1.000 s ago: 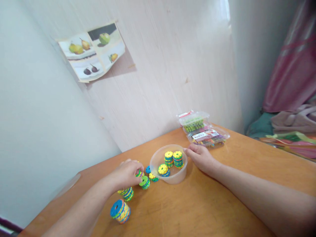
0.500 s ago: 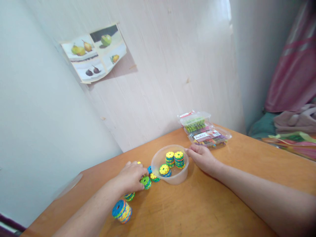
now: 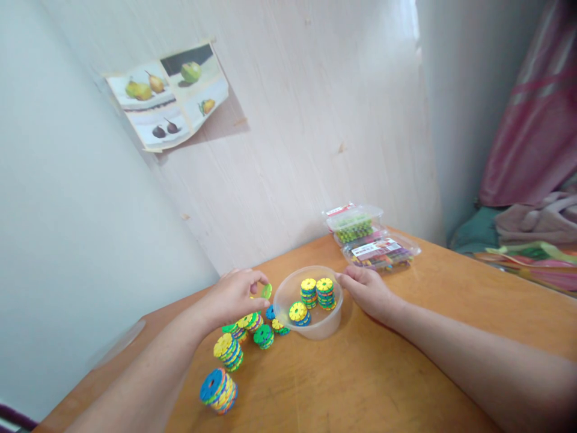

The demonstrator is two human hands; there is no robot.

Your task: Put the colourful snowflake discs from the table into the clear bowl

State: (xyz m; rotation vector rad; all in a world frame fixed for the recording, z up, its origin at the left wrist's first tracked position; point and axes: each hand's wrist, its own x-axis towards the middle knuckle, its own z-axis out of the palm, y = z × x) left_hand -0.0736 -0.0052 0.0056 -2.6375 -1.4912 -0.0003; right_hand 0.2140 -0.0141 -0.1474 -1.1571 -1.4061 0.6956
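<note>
My left hand (image 3: pixel 237 294) is closed round a piece with a light-green notched plastic disc (image 3: pixel 267 291) at its end, just left of the bowl; the fingers hide how much is behind that disc. My right hand (image 3: pixel 367 291) pinches the right rim of a translucent plastic bowl (image 3: pixel 321 328) standing on the table. Inside the bowl are three stacks of coloured discs, two upright (image 3: pixel 325 293) and one leaning (image 3: pixel 299 313). Below my left hand lie several more stacks, among them a yellow-topped one (image 3: pixel 228 352), a green-topped one (image 3: pixel 264 337) and a blue-topped one (image 3: pixel 219 391).
Behind the bowl, clear plastic packs stand on the wooden table (image 3: pixel 360 385), one with green grape-like contents (image 3: pixel 354 230) and one with a white label (image 3: pixel 381 249). A round clear lid (image 3: pixel 119 343) rests at the left edge. Pink cloth (image 3: pixel 527 132) hangs at right.
My left hand has risen from among the disc stacks, toward the wall, with the light-green disc piece in its fingers. My right hand stays on the bowl's rim.
</note>
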